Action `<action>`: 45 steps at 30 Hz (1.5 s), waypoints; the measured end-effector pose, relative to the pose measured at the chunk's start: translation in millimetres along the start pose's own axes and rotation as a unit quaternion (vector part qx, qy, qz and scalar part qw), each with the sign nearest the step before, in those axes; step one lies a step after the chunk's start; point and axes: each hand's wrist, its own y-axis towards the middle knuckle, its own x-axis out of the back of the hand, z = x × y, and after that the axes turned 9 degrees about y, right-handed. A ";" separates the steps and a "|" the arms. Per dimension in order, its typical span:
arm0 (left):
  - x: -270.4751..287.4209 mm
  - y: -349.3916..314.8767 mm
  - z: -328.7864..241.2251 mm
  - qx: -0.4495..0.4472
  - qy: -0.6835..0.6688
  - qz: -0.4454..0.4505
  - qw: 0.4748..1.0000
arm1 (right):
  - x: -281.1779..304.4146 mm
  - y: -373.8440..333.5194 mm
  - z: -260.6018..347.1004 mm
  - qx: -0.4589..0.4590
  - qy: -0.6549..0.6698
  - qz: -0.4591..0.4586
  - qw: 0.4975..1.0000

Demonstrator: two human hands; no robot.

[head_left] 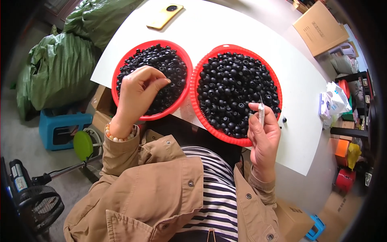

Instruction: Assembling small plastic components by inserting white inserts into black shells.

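Two red plastic basins full of small round black pieces stand side by side on a white table. Over the left basin [186,60] hovers my left hand [141,86], its fingers curled and thumb drawn in; whatever they may pinch is hidden. Many of the black pieces [175,66] there show a ring or a hollow. At the lower right of the right basin [194,94] is my right hand [264,133]. Between its thumb and fingers it grips a slim pointed tool [261,115] with a whitish handle and thin tip, pointing up over the black pieces [234,88].
A yellow phone [165,17] lies on the white table [201,24] beyond the basins. One loose black piece [284,119] rests right of the right basin. Green sacks [60,72] and a blue stool [56,129] stand left; cardboard boxes [320,28] and shelving are to the right.
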 end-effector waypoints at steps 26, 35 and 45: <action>-63.7 -15.6 -54.8 -0.179 0.156 0.141 0.961 | 0.4 -0.7 -3.4 0.006 0.011 -0.006 1.000; -57.3 -7.9 -58.3 -0.145 -0.027 0.112 0.983 | -1.6 -0.5 -1.0 -0.009 0.024 0.000 1.000; -51.7 -17.6 -64.3 -0.046 -0.305 0.256 0.916 | -1.8 -5.1 -2.4 -0.008 0.017 0.005 1.000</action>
